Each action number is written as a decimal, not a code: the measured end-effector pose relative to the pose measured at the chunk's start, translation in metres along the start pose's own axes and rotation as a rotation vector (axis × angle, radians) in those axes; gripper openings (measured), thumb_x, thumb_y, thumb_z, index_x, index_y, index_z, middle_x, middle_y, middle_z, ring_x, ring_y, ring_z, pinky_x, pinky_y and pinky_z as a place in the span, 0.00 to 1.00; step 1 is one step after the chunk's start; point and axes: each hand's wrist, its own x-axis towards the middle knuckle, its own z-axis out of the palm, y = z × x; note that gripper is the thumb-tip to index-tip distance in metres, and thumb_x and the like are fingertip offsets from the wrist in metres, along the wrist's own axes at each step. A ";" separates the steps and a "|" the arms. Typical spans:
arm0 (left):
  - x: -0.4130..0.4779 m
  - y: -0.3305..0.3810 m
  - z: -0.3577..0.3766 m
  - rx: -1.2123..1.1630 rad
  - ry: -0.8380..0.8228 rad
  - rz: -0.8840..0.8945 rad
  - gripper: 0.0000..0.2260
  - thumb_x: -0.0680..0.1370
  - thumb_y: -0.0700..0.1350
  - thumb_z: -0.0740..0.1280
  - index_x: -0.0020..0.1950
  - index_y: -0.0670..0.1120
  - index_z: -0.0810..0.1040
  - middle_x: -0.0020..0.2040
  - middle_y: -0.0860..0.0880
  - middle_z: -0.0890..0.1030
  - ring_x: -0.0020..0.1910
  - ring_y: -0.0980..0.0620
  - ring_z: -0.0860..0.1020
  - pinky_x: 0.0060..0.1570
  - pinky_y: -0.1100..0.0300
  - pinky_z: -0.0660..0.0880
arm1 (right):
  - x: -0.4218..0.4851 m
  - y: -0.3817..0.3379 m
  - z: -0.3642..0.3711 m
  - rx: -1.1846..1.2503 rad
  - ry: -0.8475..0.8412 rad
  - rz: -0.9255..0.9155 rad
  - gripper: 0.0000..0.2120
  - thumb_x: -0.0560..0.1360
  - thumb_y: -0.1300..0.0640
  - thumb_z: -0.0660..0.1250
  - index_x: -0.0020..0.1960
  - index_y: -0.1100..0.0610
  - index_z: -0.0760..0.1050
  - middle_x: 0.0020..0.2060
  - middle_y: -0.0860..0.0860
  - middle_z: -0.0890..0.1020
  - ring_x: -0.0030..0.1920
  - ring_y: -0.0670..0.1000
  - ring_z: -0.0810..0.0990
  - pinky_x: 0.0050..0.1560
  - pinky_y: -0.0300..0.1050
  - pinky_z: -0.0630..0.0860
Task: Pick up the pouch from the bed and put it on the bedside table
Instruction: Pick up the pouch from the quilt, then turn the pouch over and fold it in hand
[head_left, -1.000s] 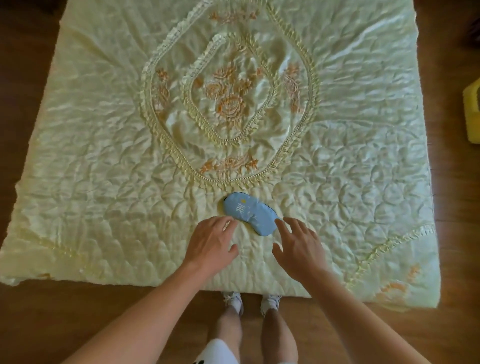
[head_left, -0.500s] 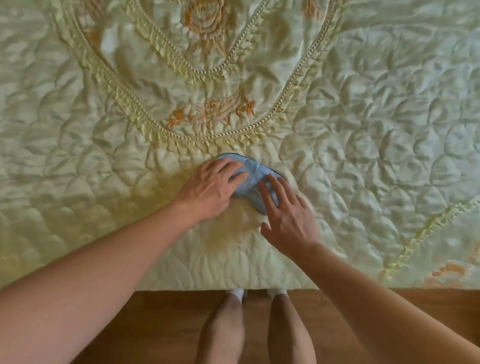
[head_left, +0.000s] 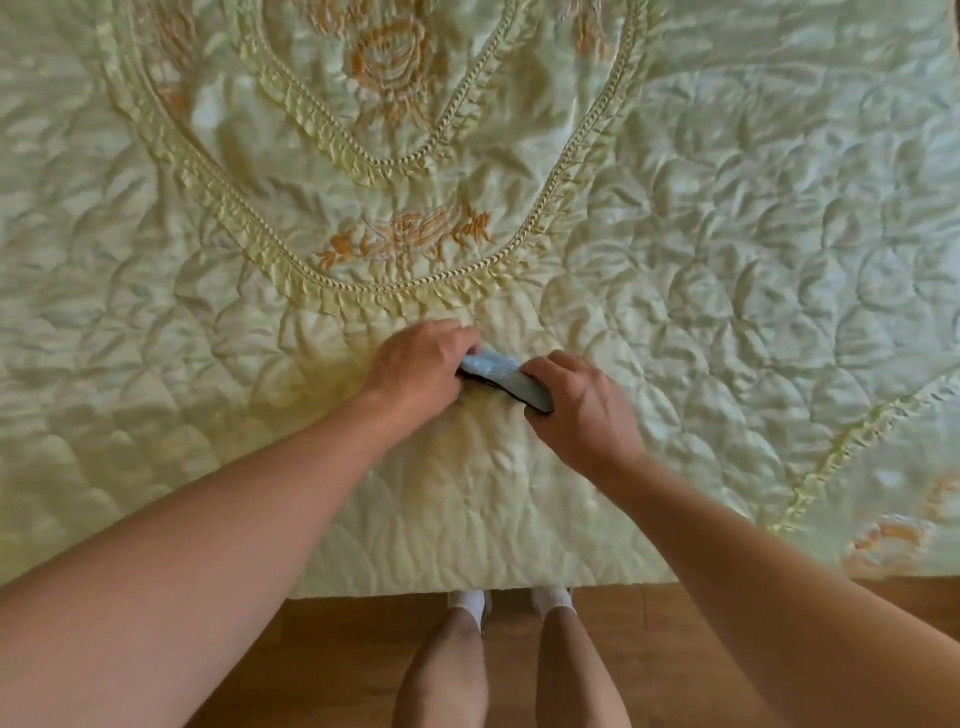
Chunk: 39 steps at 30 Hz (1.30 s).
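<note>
pouch (head_left: 501, 375), light blue with a dark edge along its lower side, sits between the two hands on the bed (head_left: 727, 260), gripped at both ends. left hand (head_left: 418, 366) is closed over the pouch's left end, knuckles up, its fingers curled down around the fabric so the fingertips are hidden. right hand (head_left: 582, 405) clamps the pouch's right end, with the thumb on the near side and the fingers wrapped over the far side; that end dips slightly lower than the left one. only the middle stretch of the pouch shows between the two hands, bunched a little. whether it is lifted clear of the cover or touching it cannot be told from this view.

under both hands lies a pale yellow-green quilted bedspread (head_left: 208, 415), shiny and crinkled. just beyond the hands runs a ruffled oval border (head_left: 395, 301) with a corded trim, and past that an orange embroidered flower spray (head_left: 410, 236). farther still, a larger orange rose (head_left: 392, 54) is stitched inside a second ruffled loop. to the right of the right hand another ruffled trim line (head_left: 852, 436) runs diagonally toward the near corner.

both forearms reach in bare from the near edge. below them, at the foot of the bed, the person's bare legs and white socks (head_left: 470, 603) stand on a wooden floor (head_left: 337, 660).
</note>
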 end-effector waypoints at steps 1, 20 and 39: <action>-0.004 0.004 -0.008 -0.054 -0.061 -0.044 0.10 0.71 0.36 0.69 0.48 0.48 0.78 0.43 0.49 0.79 0.43 0.45 0.78 0.38 0.53 0.72 | -0.001 -0.003 -0.017 0.083 -0.026 0.053 0.13 0.69 0.61 0.72 0.53 0.54 0.82 0.42 0.52 0.85 0.41 0.56 0.82 0.36 0.50 0.79; -0.176 0.204 -0.262 -1.481 0.006 -0.376 0.11 0.77 0.47 0.70 0.58 0.46 0.82 0.53 0.47 0.87 0.54 0.48 0.84 0.58 0.47 0.79 | -0.080 -0.171 -0.318 1.321 -0.024 0.371 0.11 0.75 0.63 0.72 0.58 0.59 0.82 0.52 0.63 0.87 0.52 0.63 0.87 0.56 0.62 0.83; -0.291 0.233 -0.360 -1.618 0.162 -0.439 0.10 0.76 0.43 0.71 0.55 0.40 0.84 0.51 0.42 0.87 0.50 0.45 0.86 0.45 0.54 0.81 | -0.119 -0.286 -0.395 1.081 -0.029 0.036 0.13 0.71 0.68 0.74 0.54 0.57 0.84 0.49 0.58 0.89 0.48 0.58 0.88 0.51 0.60 0.85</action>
